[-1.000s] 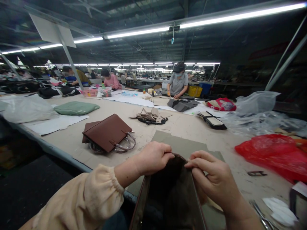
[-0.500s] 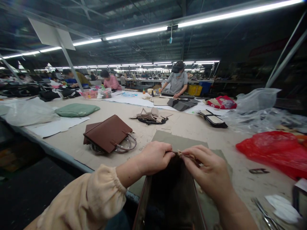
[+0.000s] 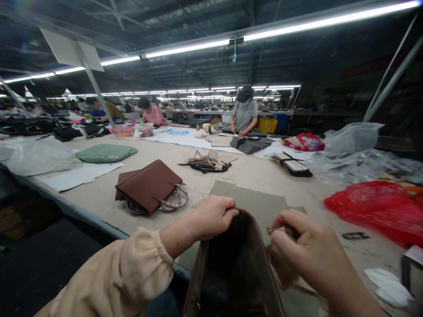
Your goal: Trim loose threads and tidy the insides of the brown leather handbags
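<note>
An open dark brown handbag body (image 3: 231, 264) stands at the table's front edge, its mouth facing me. My left hand (image 3: 214, 218) pinches its far rim between thumb and fingers. To the right of the rim, apart from it, my right hand (image 3: 306, 248) is closed on a crumpled tan piece (image 3: 284, 268) that looks like cloth and hangs below the fingers. The inside of the bag is dark, so its contents cannot be made out. Under the bag lies a flat grey-green sheet (image 3: 247, 196).
A brown handbag (image 3: 150, 185) with wrapped handles lies left; loose strips (image 3: 208, 160) are beyond. A red plastic bag (image 3: 373, 207), a small dark clip-like tool (image 3: 355, 236) and white tissue (image 3: 388, 286) lie right. A co-worker (image 3: 244, 112) stands across the table.
My right hand has moved right and toward me, away from the bag's rim, with the tan piece in it. My left hand stays on the rim. The metal tool at lower right is now covered.
</note>
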The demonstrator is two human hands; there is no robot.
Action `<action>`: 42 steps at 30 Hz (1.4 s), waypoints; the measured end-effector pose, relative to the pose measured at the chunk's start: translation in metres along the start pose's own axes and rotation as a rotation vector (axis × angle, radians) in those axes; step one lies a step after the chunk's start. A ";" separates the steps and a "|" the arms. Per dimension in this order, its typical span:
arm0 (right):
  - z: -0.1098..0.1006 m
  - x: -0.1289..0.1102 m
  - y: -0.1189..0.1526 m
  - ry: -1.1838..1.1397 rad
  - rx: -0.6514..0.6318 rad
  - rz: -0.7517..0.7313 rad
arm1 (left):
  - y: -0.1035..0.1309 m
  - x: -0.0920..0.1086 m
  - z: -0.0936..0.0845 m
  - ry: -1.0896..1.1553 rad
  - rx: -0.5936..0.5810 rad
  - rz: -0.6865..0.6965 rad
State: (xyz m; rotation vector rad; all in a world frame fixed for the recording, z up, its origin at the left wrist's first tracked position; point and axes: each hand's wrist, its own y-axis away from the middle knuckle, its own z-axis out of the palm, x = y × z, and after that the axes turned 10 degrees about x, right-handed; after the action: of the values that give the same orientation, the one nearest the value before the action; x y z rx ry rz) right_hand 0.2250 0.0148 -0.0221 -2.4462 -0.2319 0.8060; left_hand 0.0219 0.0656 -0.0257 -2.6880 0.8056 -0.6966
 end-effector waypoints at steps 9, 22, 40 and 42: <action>0.015 0.018 -0.008 -0.238 -0.128 0.195 | -0.004 -0.015 -0.013 0.242 -0.140 0.227; 0.031 0.001 -0.002 -0.302 -0.180 0.093 | -0.002 -0.037 -0.028 0.191 -0.220 0.241; 0.020 0.001 0.001 -0.243 -0.240 0.061 | -0.001 0.013 -0.023 -0.177 -0.136 0.393; 0.021 0.003 0.001 -0.248 -0.235 0.065 | 0.000 0.014 -0.022 -0.231 -0.148 0.422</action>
State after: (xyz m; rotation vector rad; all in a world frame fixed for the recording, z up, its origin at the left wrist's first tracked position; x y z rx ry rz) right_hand 0.2151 0.0244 -0.0385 -2.5778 -0.3592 1.1707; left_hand 0.0216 0.0555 -0.0016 -2.5271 1.3427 -0.2320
